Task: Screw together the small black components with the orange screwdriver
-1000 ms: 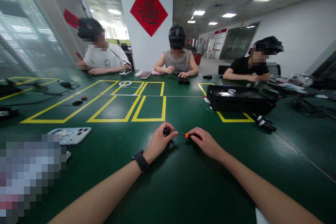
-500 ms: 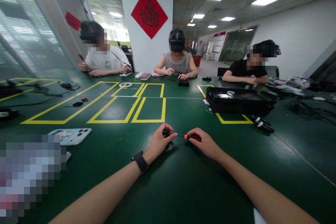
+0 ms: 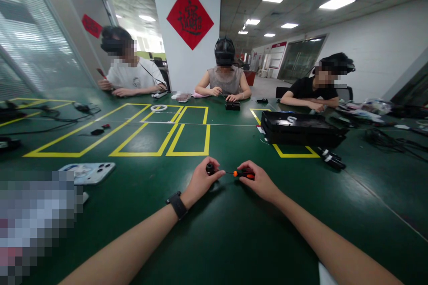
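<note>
My left hand [image 3: 206, 177] is closed around a small round black part [image 3: 210, 168], most of which the fingers cover. My right hand [image 3: 259, 181] grips the orange and black handle of a screwdriver [image 3: 245, 174], held level with its thin shaft pointing left. The shaft reaches the thumb and fingertips of my left hand; whether its tip touches the black part I cannot tell. Both hands are low over the green table [image 3: 214, 236], near the middle of the view.
A phone [image 3: 100, 173] lies to the left. At the right stands a black tray [image 3: 301, 136], with a black object with white bands [image 3: 331, 159] before it. Yellow tape marks rectangles on the table. Three people sit opposite; cables [image 3: 384, 140] lie at the far right.
Both hands keep nearly the same pose and hold on the black part and the screwdriver. The whole view has shifted very slightly.
</note>
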`<action>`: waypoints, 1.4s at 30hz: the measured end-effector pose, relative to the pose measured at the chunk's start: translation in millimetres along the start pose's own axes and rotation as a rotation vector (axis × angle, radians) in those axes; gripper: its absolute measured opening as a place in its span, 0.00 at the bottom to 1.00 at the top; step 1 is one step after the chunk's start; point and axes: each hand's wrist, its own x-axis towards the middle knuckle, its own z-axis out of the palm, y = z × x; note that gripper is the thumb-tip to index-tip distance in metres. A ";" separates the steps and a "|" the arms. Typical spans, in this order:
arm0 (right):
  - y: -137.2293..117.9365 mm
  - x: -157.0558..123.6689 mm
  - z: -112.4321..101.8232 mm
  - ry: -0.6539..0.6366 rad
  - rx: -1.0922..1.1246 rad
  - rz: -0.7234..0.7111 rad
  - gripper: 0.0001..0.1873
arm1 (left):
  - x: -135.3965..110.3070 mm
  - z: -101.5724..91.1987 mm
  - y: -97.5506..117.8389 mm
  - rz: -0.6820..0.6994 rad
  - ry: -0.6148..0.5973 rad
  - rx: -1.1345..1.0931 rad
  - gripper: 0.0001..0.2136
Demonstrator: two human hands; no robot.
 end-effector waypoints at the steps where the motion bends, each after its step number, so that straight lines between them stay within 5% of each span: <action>1: 0.0 0.3 0.0 0.003 0.011 0.010 0.14 | -0.1 -0.1 0.5 0.000 -0.004 -0.001 0.11; 42: -2.9 -1.2 4.9 -0.058 -0.041 -0.066 0.10 | -0.8 -0.5 1.7 -0.015 0.033 -0.018 0.13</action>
